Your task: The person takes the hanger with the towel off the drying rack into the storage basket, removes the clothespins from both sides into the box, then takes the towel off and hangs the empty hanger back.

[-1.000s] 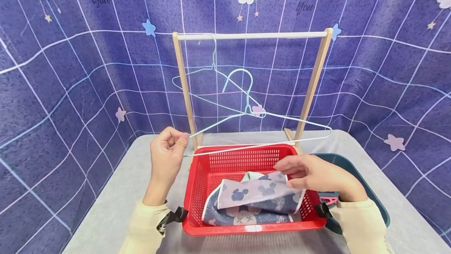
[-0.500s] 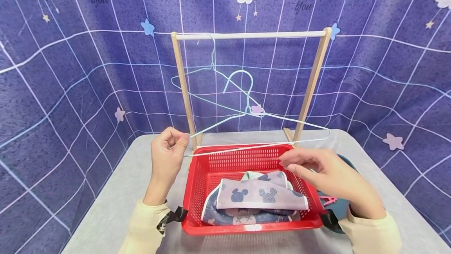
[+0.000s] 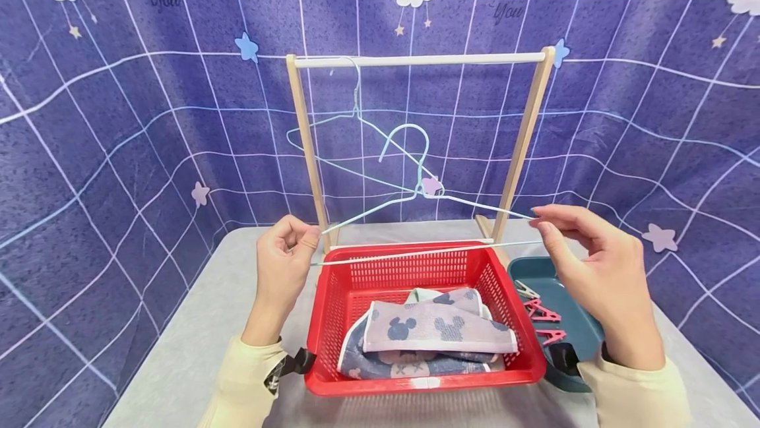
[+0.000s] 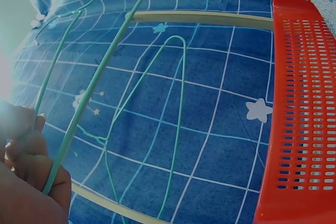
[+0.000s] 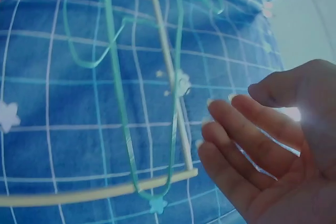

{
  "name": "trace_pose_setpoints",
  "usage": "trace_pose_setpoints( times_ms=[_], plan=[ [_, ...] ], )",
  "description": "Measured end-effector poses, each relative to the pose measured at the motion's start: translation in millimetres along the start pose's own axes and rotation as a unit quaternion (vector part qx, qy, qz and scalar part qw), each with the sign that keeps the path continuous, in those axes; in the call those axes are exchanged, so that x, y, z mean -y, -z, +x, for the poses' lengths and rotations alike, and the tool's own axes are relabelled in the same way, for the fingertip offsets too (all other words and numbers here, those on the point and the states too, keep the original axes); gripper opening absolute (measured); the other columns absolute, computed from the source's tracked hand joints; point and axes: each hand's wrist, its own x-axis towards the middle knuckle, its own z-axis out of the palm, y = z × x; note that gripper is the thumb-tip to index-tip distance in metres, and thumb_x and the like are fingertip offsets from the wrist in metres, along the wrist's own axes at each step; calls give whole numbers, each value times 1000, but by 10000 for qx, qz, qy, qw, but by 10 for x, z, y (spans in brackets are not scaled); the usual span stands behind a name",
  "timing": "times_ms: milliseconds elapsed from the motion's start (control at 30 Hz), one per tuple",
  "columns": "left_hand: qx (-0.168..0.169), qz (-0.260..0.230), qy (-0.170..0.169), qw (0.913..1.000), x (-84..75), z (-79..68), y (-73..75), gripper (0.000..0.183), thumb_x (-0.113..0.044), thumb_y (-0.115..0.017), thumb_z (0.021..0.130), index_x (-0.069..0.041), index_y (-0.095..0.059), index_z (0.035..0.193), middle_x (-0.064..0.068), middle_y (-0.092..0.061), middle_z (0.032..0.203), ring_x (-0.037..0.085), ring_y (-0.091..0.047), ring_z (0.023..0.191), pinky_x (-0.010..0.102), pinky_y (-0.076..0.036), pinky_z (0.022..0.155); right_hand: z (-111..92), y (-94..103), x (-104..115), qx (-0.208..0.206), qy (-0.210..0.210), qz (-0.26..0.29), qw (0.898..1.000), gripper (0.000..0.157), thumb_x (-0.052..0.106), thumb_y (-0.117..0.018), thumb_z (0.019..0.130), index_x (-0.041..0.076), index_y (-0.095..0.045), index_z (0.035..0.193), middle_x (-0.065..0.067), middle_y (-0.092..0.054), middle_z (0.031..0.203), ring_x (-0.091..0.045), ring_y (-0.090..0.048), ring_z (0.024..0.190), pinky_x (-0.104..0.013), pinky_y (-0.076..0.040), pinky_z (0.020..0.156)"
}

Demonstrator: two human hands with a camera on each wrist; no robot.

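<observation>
A pale mint wire clothes hanger [image 3: 380, 205] is held up over the red basket, hook upward. My left hand [image 3: 286, 250] pinches its left end, the thumb and curled fingers around the wire; the left wrist view shows the same grip on the hanger [image 4: 100, 72]. At its right end, my right hand [image 3: 600, 263] covers the corner in the head view. In the right wrist view that hand [image 5: 262, 150] has loosely bent fingers and a thumb apart from them, beside the hanger [image 5: 126, 129], with a visible gap between. Folded patterned cloths [image 3: 439, 332] lie in the red basket [image 3: 427, 385].
Behind the basket stands a wooden rack with a white bar [image 3: 415, 60]. A second mint hanger [image 3: 338, 118] hangs at its left. Right of the basket, a dark teal tray [image 3: 578, 336] contains several pink and pale clothespins [image 3: 543, 312]. A patterned purple curtain surrounds the table.
My right hand has left the cloth in the basket and risen up and right to the hanger's right end. The cloth's loose flap has settled. The left hand keeps its grip.
</observation>
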Motion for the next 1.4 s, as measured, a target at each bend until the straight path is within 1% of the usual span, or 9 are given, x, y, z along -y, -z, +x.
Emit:
trace_pose_setpoints(
  times_ms=[133, 233, 367, 567, 733, 900, 1067, 1267, 1400],
  plan=[
    [22, 35, -18, 10000, 9, -5, 3, 15, 4, -69, 93, 6, -63, 80, -4, -49, 57, 2, -34, 50, 23, -26, 44, 23, -35, -115, -234, -66, -742, 9969, 31, 8, -79, 89, 17, -78, 118, -6, -76, 109, 9, -62, 101, -8, -39, 94],
    [29, 53, -22, 10000, 14, -6, 6, 15, 4, -69, 93, 5, -63, 80, -4, -48, 57, 2, -34, 50, 23, -26, 44, 36, -72, -203, -40, -54, -1122, 9937, 33, 11, -78, 90, 17, -76, 122, -7, -74, 116, -3, -60, 108, -8, -35, 94],
    [29, 53, -22, 10000, 11, -8, 3, 15, 4, -69, 94, 5, -63, 80, -4, -48, 57, 2, -34, 50, 24, -26, 44, 42, -116, -307, 405, -200, -1272, 9908, 35, 16, -77, 93, 17, -73, 128, -8, -73, 117, -19, -62, 108, -17, -38, 81],
    [40, 33, -28, 10000, 10, -10, -3, 15, 3, -69, 94, 5, -64, 80, -4, -49, 57, 2, -33, 50, 25, -25, 43, 25, -147, -407, 655, -410, -1347, 9879, 30, 20, -77, 93, 20, -75, 123, -5, -74, 109, -5, -58, 91, -15, -41, 65],
    [79, -32, -47, 10000, 16, -11, -16, 14, 5, -69, 93, 5, -63, 80, -4, -48, 56, 2, -33, 50, 25, -25, 44, 16, -169, -443, 538, -417, -1146, 9911, 21, 17, -79, 92, 18, -79, 113, -3, -76, 97, 8, -54, 81, -15, -41, 65],
    [102, -41, -30, 9999, 19, -12, -26, 14, 4, -69, 94, 5, -63, 81, -4, -49, 57, 3, -34, 51, 24, -26, 45, 22, -184, -453, 549, -430, -874, 9937, 18, 13, -79, 92, 15, -79, 110, -4, -77, 87, 10, -58, 73, -14, -43, 61],
    [104, 2, 30, 9999, 38, -13, -14, 15, 3, -69, 94, 5, -63, 81, -3, -50, 57, 3, -35, 51, 23, -27, 45, 26, -172, -453, 616, -528, -616, 9948, 18, 11, -79, 92, 14, -80, 110, -2, -75, 82, 5, -61, 68, -14, -45, 59],
    [137, 24, 54, 9999, 44, -9, -6, 15, 2, -69, 95, 4, -63, 81, -4, -48, 57, 3, -35, 52, 24, -27, 45, 18, -129, -423, 695, -974, -87, 9928, 17, 11, -75, 95, 13, -79, 111, 7, -70, 80, -6, -57, 64, -22, -42, 53],
    [155, -12, 65, 9999, 38, -11, -7, 15, 3, -69, 95, 4, -63, 80, -4, -49, 57, 3, -35, 52, 23, -27, 46, 21, -120, -396, 665, -1266, -25, 9897, 13, 17, -74, 97, 13, -79, 109, 4, -70, 80, -10, -56, 66, -25, -42, 53]
  ],
)
